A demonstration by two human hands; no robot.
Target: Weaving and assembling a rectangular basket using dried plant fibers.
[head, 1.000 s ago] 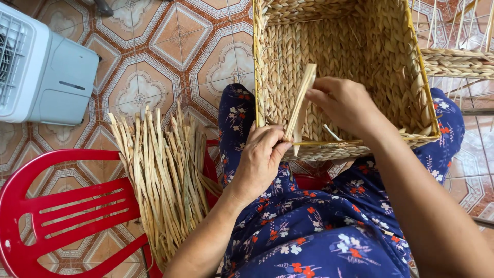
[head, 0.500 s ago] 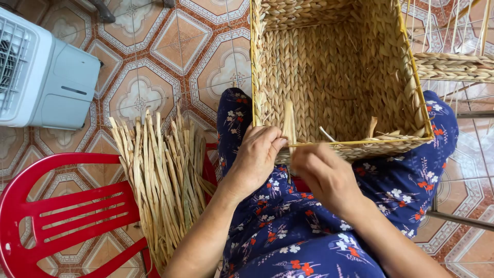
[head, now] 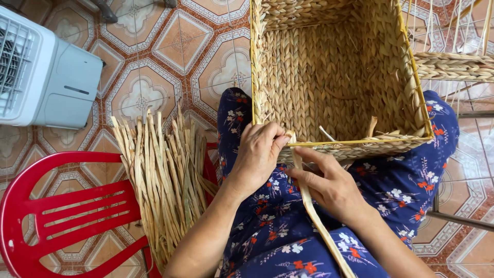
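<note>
Our left hand pinches the woven basket rim; our right hand has its grip clamped on a flat straw strand; dried straw bundle nearby.

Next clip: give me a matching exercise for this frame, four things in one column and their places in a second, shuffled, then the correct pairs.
Things:
1. square woven straw basket
2. bundle of dried straw strips
3. white and grey fan unit
4. long flat straw strip

Places:
A. top left, on the tiled floor
B. leaning on the red plastic chair
C. on the person's lap
D. pinched between the left hand and right hand

Pairs: 1-C, 2-B, 3-A, 4-D
</note>
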